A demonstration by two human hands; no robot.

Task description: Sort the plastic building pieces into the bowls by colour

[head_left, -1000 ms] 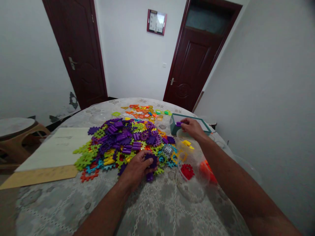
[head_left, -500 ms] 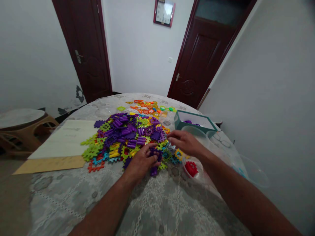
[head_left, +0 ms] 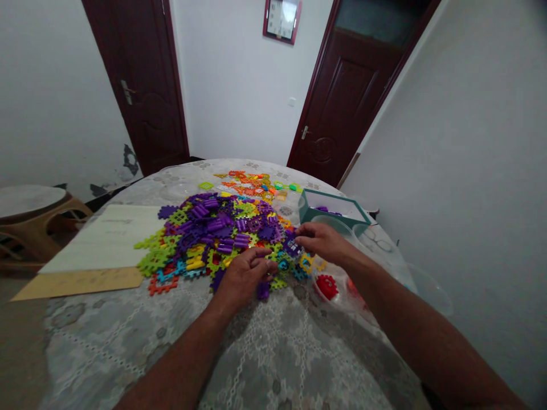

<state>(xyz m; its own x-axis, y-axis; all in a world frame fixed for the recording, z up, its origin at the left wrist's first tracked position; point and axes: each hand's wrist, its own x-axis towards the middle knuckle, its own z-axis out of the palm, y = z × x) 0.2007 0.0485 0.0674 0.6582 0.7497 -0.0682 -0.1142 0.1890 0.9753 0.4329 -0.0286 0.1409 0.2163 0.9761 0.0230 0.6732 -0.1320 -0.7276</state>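
Tbl is covered w/ a patterned grey-white cloth (head_left: 273, 353), in a white-walled rm. By the R hand (head_left: 320, 239) a purple gear pc (head_left: 293, 246) is pinched btwn thumb & fingers, held over the near right side of the heap (head_left: 222, 228). The L hand (head_left: 245, 276) is placed at the heap's near edge, fingers bent; whether anything is gripped there can't be told. Another purple pc (head_left: 263, 291) is seen just below those fingers. The heap is made up of gear-edged & tube-shaped pcs, mostly purple & lime green, w/ yellow, blue & orange mixed in.

Below the R hand, a red gear pc (head_left: 327, 286) is held in a clear container, partly hidden by the forearm. Beyond the R hand a green box (head_left: 363, 212) is set, w/ a few purple pcs (head_left: 327, 210) inside. Behind the heap, orange & yellow pcs (head_left: 252, 185) are spread. To the left a pale sheet (head_left: 106, 239) is laid flat, w/ a tan strip (head_left: 77, 283) along its near edge.

Past the tbl, a stool (head_left: 34, 199) is seen far left; btwn two dark red doors (head_left: 137, 68) a red-framed panel (head_left: 282, 21) is hung, top cut off.
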